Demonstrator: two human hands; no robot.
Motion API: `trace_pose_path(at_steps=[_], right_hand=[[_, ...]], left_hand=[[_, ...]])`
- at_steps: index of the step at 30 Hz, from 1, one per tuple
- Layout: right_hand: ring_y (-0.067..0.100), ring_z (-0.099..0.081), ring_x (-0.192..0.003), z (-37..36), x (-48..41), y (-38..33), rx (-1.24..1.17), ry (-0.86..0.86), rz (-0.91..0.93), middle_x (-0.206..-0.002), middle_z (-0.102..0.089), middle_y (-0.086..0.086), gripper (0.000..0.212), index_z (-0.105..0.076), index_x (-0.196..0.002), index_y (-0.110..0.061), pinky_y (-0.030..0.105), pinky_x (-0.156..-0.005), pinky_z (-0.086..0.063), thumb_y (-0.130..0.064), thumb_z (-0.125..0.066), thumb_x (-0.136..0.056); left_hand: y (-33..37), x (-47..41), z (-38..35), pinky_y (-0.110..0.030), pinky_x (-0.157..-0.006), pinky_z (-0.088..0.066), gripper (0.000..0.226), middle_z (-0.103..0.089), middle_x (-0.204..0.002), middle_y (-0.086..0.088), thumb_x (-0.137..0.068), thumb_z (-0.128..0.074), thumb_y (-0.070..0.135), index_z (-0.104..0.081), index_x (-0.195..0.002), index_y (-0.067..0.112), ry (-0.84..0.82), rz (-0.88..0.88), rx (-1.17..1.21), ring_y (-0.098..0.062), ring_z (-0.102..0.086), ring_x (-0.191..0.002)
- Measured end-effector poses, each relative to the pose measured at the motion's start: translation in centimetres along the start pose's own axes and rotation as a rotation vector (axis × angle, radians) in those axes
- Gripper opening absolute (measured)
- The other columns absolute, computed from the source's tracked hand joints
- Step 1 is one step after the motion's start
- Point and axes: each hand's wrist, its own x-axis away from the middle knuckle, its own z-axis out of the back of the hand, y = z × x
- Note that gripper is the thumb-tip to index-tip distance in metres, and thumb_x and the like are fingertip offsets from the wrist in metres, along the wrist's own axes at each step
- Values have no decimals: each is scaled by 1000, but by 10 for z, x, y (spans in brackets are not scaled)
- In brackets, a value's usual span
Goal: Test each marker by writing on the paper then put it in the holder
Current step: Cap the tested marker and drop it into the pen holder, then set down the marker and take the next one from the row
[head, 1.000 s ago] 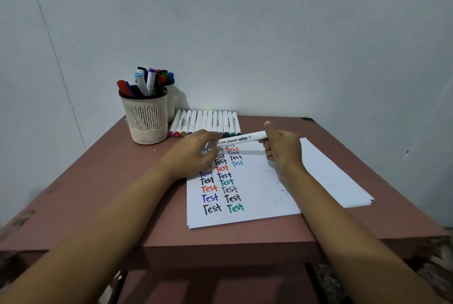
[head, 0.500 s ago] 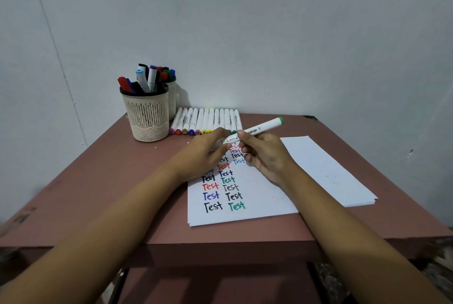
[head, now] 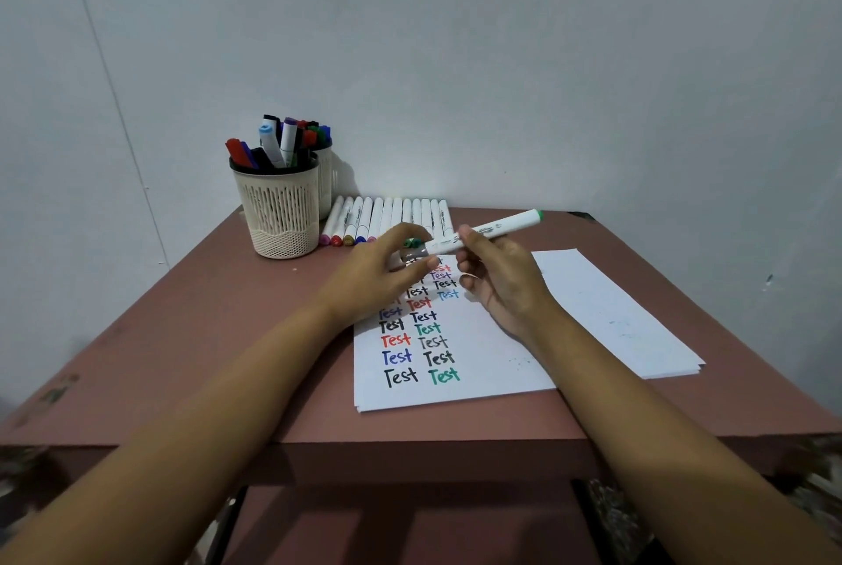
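Note:
My right hand (head: 496,286) grips a white marker (head: 490,229) with a green far end, held slanted above the top of the paper (head: 474,364). My left hand (head: 378,277) curls its thumb and forefinger around the marker's near end, where the cap (head: 421,249) sits. The paper carries two columns of the word "Test" in black, red, blue and green. A cream mesh holder (head: 282,218) with several markers in it stands at the back left. A row of white markers (head: 387,216) lies beside it along the wall.
A second holder (head: 327,182) with markers stands behind the first. A stack of blank sheets (head: 615,314) lies under the paper and sticks out to the right. The brown table (head: 182,337) ends at a front edge near me, with walls behind and to the left.
My right hand shifted from pinching the marker's end to a grip along its barrel. The marker tilted so its green end points up and right. My left hand stayed at its near end.

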Motion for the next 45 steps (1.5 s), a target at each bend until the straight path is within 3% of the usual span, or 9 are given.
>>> trace_pose_path(at_steps=[4, 7, 9, 12, 15, 20, 25, 42, 45], right_hand=[[23, -68, -59, 7, -3, -5, -227, 124, -32, -74, -63, 14, 10, -45, -90, -13, 30, -59, -59, -17, -50, -97], [26, -68, -64, 10, -3, -3, -198, 112, -34, -77, -62, 15, 13, -44, -87, -14, 29, -62, -59, -9, -53, -95], [21, -61, -63, 11, -3, 0, -85, 99, -23, -71, -58, 10, 24, -44, -78, -16, 22, -54, -54, 0, -56, -91], [15, -48, -54, 11, -3, 5, 209, 122, 50, -56, -54, 4, 27, -46, -70, -12, 20, -43, -40, 10, -53, -85], [17, -43, -49, 9, -2, 11, 409, 118, 77, -48, -54, 0, 18, -50, -71, -10, 23, -44, -35, 3, -57, -82], [24, -52, -56, 7, -1, 16, 560, 117, 70, -61, -56, 9, 15, -52, -74, -11, 32, -55, -44, -9, -66, -76], [18, -50, -47, 6, -1, 15, 549, 85, 87, -57, -54, 9, 17, -51, -71, -7, 28, -50, -46, -2, -65, -78], [14, -50, -43, 6, 1, 17, 576, 103, 112, -60, -55, 10, 17, -50, -74, -7, 28, -50, -46, -5, -66, -81], [17, -51, -50, 5, 2, 17, 598, 79, 104, -61, -54, 10, 19, -49, -74, -8, 28, -51, -46, -6, -67, -81]], left_hand=[[-8, -4, 5, -26, -73, -38, 29, -61, -99, 1, -95, -47, 37, -54, -114, 17, 163, 156, 108, -15, -56, -94], [-24, -10, 9, -33, -88, -40, 16, -58, -120, -9, -97, -45, 26, -57, -102, 16, 284, 302, 156, -25, -51, -116], [-32, -13, 10, -32, -84, -39, 19, -58, -121, -13, -96, -45, 21, -60, -102, 10, 311, 411, 140, -26, -52, -113], [-39, -15, 11, -35, -77, -41, 22, -62, -105, -15, -94, -46, 19, -62, -102, 7, 312, 494, 149, -34, -56, -100], [-38, -13, 11, -33, -75, -39, 19, -61, -97, -13, -94, -46, 19, -62, -98, 9, 293, 498, 157, -34, -57, -98], [-36, -11, 11, -30, -80, -37, 23, -62, -112, -13, -93, -48, 20, -64, -104, 7, 286, 484, 125, -25, -54, -104], [-37, -10, 10, -33, -88, -40, 23, -61, -117, -12, -94, -46, 20, -63, -104, 8, 264, 471, 108, -25, -53, -108], [-34, -10, 9, -30, -85, -38, 24, -61, -117, -11, -95, -46, 20, -63, -107, 7, 252, 462, 51, -24, -53, -109], [-35, -10, 9, -31, -86, -39, 24, -62, -117, -11, -95, -46, 20, -63, -107, 8, 250, 460, 52, -24, -54, -109]])
